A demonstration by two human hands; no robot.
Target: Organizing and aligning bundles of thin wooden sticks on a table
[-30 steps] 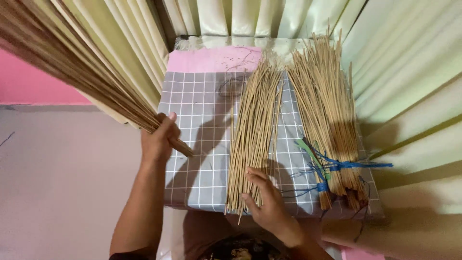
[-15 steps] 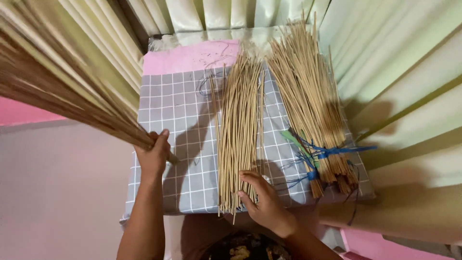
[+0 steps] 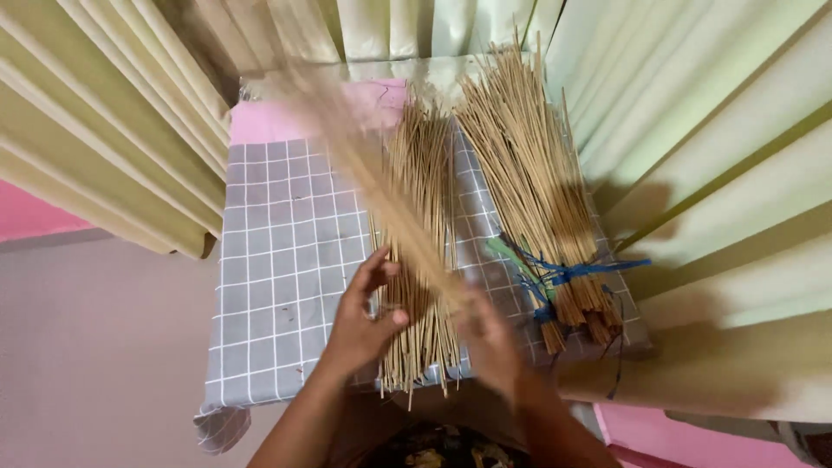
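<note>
Room: pale green curtains (image 3: 130, 147) hang round a counter (image 3: 277, 260) under a grey checked cloth.
Loose sticks (image 3: 420, 251): a pile lying lengthwise mid-counter.
Tied bundle (image 3: 537, 199): just right of the pile, bound with blue string (image 3: 576, 273).
Left hand (image 3: 364, 321): on the pile's near end, fingers spread loose.
Right hand (image 3: 490, 338): blurred, at a blurred streak of sticks (image 3: 373, 173) slanting up-left; can't tell whether its fingers grip it.

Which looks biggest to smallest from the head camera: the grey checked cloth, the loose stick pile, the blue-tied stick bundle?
1. Grey checked cloth
2-3. Blue-tied stick bundle and loose stick pile: too alike to rank.
</note>
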